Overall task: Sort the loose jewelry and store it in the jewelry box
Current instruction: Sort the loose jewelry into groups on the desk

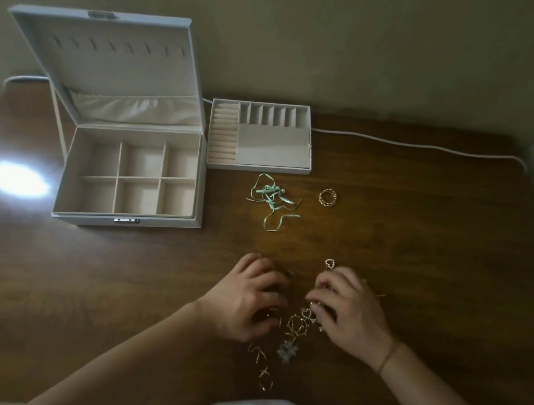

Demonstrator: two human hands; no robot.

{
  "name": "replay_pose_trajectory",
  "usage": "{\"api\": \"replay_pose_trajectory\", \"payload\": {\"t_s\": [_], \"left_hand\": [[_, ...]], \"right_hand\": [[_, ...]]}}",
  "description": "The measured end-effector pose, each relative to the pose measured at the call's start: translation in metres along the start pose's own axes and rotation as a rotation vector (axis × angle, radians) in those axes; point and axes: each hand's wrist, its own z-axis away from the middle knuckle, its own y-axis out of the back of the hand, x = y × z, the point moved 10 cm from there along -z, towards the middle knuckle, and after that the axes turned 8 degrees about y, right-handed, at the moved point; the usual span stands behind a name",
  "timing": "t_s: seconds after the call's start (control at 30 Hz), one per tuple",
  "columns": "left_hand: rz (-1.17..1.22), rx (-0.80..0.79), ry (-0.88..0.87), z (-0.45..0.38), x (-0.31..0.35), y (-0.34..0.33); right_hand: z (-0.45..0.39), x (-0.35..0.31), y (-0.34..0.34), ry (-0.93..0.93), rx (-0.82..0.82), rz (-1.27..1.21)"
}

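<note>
Both hands palm-down over the loose jewelry pile, well in front of the open jewelry box, left hand fingers curled on small pieces, right hand fingers pinching a piece

A dark brown wooden table stands against a plain beige wall. 1 white cable runs along the table's far edge. A bright glare patch reflects off the tabletop at the left side
</note>
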Motion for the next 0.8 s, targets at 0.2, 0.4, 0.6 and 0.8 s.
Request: {"api": "replay_pose_trajectory", "payload": {"t_s": [0.2,0.4,0.6,0.8], "left_hand": [[-0.039,-0.042,0.02,0.021,0.009,-0.022],[-0.017,0.036,0.082,0.026,0.003,-0.004],[0.042,0.081,0.119,0.022,0.009,0.0],[0.065,0.095,0.186,0.027,0.004,-0.01]], "right_hand": [[0.038,-0.025,-0.033,0.066,-0.118,0.06],[0.039,-0.027,-0.036,0.049,-0.063,0.163],[0.038,-0.035,-0.029,0.064,0.041,0.15],[0.027,-0.043,-0.021,0.053,0.112,0.107]]}}
